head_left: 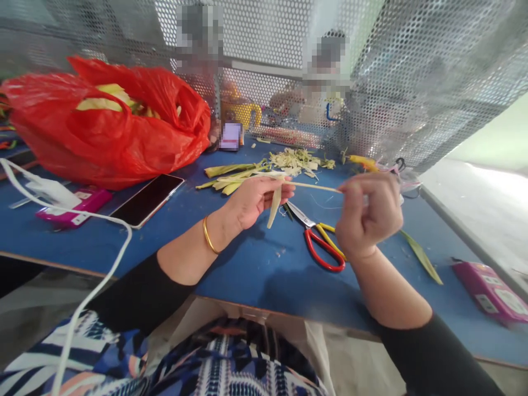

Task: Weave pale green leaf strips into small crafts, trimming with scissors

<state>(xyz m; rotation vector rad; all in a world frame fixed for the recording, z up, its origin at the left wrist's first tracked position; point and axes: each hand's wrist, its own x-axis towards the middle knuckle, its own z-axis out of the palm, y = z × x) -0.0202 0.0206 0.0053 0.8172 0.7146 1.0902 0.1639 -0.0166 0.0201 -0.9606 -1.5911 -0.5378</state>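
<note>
My left hand, with a gold bangle at the wrist, pinches a pale strip of what looks like corn husk that hangs below the fingers. From it a thin pale strand runs taut to my right hand, whose fingers are closed on its far end. Red and yellow handled scissors lie partly open on the blue table beneath the hands. Behind my left hand lie several green-yellow husk pieces and a heap of shredded husk.
A red plastic bag with husks stands at the left. Before it lie a phone, a purple pack and a white cable. Another purple pack and a husk leaf lie right. A perforated metal screen stands behind.
</note>
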